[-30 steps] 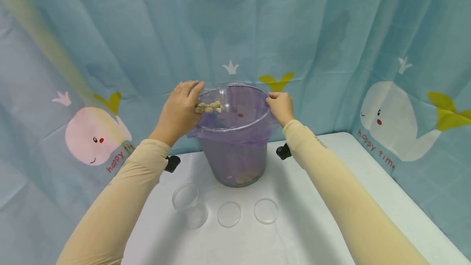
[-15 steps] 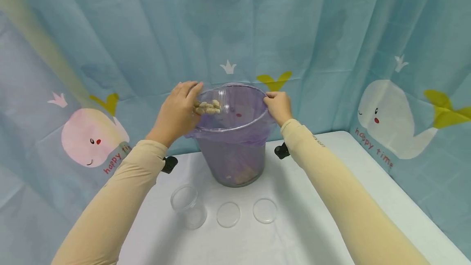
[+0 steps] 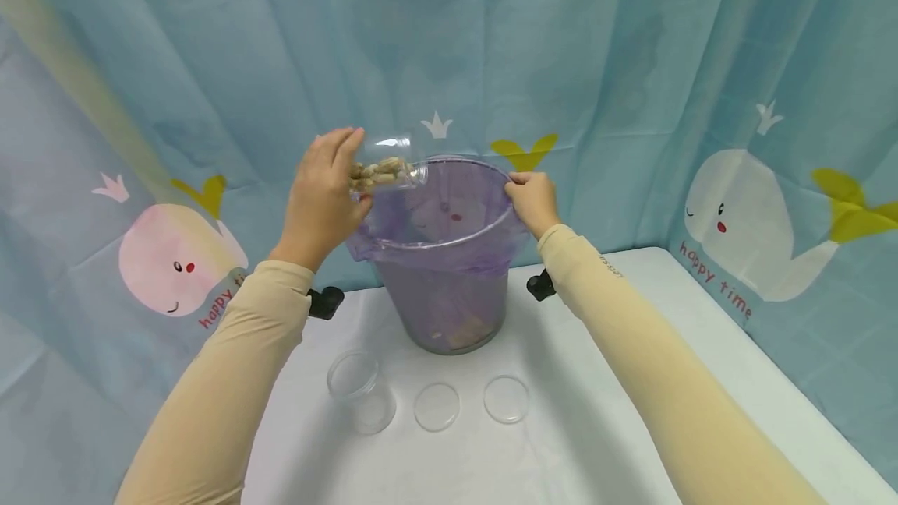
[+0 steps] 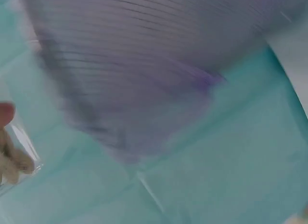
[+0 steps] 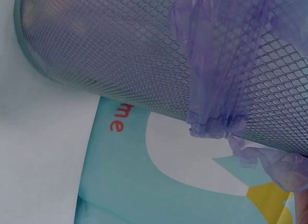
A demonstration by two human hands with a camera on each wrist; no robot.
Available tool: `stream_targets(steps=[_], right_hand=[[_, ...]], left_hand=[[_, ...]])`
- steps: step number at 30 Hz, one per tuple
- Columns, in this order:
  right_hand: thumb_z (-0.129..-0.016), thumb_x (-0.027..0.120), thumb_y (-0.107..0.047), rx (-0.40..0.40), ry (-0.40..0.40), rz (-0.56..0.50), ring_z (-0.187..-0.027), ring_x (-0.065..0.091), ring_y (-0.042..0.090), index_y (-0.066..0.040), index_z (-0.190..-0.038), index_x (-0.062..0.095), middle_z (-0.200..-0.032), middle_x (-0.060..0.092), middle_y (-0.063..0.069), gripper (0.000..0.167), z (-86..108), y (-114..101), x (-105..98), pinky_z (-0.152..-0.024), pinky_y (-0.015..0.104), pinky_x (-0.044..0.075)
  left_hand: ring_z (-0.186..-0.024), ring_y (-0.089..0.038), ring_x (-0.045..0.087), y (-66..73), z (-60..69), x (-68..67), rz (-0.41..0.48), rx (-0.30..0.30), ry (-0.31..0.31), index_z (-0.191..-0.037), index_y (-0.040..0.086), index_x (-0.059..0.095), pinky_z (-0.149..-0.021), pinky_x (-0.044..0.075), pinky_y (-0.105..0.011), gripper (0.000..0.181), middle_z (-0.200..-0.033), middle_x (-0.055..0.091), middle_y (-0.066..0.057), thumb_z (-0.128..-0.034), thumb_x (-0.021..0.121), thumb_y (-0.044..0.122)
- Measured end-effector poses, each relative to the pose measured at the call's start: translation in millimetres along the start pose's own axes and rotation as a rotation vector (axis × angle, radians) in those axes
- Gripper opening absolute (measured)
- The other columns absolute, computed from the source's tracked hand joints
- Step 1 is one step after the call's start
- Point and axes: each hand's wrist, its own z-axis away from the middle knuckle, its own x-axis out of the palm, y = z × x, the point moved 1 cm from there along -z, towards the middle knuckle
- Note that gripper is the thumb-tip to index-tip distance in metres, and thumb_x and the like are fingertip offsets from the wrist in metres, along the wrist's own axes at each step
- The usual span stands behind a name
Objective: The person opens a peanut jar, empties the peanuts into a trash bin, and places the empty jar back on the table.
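My left hand point(image 3: 323, 197) grips a clear plastic jar point(image 3: 393, 148) lying nearly on its side, its mouth pointing right above the left rim of the bin. Several peanuts in their shells point(image 3: 382, 172) lie inside it. In the left wrist view only a thumb tip and a corner of the jar point(image 4: 29, 144) with peanuts point(image 4: 19, 161) show. The wire mesh bin point(image 3: 449, 310) stands upright, lined with a purple plastic bag point(image 3: 449, 259) folded over its rim. My right hand point(image 3: 535, 203) pinches the rim and bag at the right side.
On the white table point(image 3: 561, 443) in front of the bin stands another clear jar point(image 3: 361, 396). Two clear round lids point(image 3: 436, 407) lie flat beside it. A blue curtain point(image 3: 561, 37) with whale prints hangs close behind the bin. Something pale lies at the bin's bottom, blurred through the mesh.
My left hand has lifted the jar up and slightly left, from inside the bin's mouth to above its rim. Peanuts remain in the jar. The right hand keeps its place on the rim.
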Motion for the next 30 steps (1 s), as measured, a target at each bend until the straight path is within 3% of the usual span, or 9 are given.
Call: stream_targets(steps=[6,10,13,18,25,27,30], right_hand=[[-0.097,0.054,-0.013,0.005,-0.003,-0.002,-0.118,0.06,0.028,-0.003,-0.133,0.062,-0.139,0.06,0.016,0.038,1.3,1.9,0.0,-0.093,0.035,0.051],[-0.097,0.054,-0.013,0.002,-0.005,-0.001,-0.127,0.058,0.029,-0.003,-0.133,0.062,-0.139,0.06,0.017,0.038,0.5,2.4,1.0,-0.101,0.039,0.052],[-0.096,0.055,-0.013,-0.005,-0.003,-0.006,-0.131,0.056,0.03,-0.003,-0.132,0.063,-0.138,0.061,0.017,0.038,-0.6,2.8,1.5,-0.106,0.042,0.051],[-0.097,0.056,-0.014,-0.009,-0.003,0.002,-0.131,0.055,0.03,-0.003,-0.131,0.063,-0.137,0.061,0.017,0.037,-0.9,3.0,3.1,-0.106,0.042,0.051],[-0.096,0.054,-0.013,-0.013,-0.013,-0.005,-0.124,0.06,0.03,-0.002,-0.132,0.063,-0.138,0.061,0.017,0.038,-0.2,1.7,4.1,-0.1,0.04,0.053],[-0.096,0.054,-0.012,-0.019,-0.012,-0.014,-0.123,0.06,0.031,-0.001,-0.132,0.062,-0.138,0.061,0.017,0.038,-0.5,2.4,3.3,-0.099,0.04,0.053],[-0.097,0.054,-0.012,-0.021,-0.01,-0.01,-0.125,0.059,0.031,-0.001,-0.132,0.062,-0.138,0.061,0.017,0.038,-0.8,4.9,2.5,-0.102,0.041,0.052]], left_hand=[[-0.129,-0.045,0.049,3.7,2.5,7.2,0.014,0.04,-0.083,-0.139,-0.009,0.047,-0.12,0.034,-0.05,0.073,-0.136,0.052,-0.029,-0.0723,0.076,-0.008],[-0.13,-0.045,0.048,2.0,0.2,1.9,0.006,-0.024,-0.011,-0.14,-0.008,0.045,-0.121,0.033,-0.049,0.074,-0.138,0.051,-0.028,-0.0733,0.077,-0.006],[-0.131,-0.044,0.047,1.2,-1.8,0.1,0.004,-0.03,-0.005,-0.14,-0.008,0.045,-0.122,0.032,-0.047,0.073,-0.138,0.051,-0.028,-0.074,0.075,-0.007],[-0.131,-0.045,0.048,2.7,2.6,4.0,-0.008,0.025,-0.107,-0.14,-0.008,0.047,-0.122,0.033,-0.05,0.066,-0.137,0.052,-0.029,-0.0767,0.068,-0.008],[-0.131,-0.045,0.047,1.2,-2.9,-5.3,0.007,-0.069,-0.02,-0.143,-0.007,0.043,-0.124,0.029,-0.047,0.076,-0.14,0.05,-0.028,-0.0746,0.076,-0.005],[-0.131,-0.044,0.047,1.0,-4.7,-4.5,0.008,-0.058,-0.046,-0.142,-0.007,0.044,-0.124,0.029,-0.047,0.076,-0.14,0.05,-0.027,-0.0735,0.077,-0.005],[-0.131,-0.044,0.048,2.8,-2.9,-0.2,-0.002,0.001,-0.139,-0.141,-0.007,0.046,-0.123,0.03,-0.048,0.072,-0.139,0.052,-0.028,-0.0739,0.073,-0.008]])
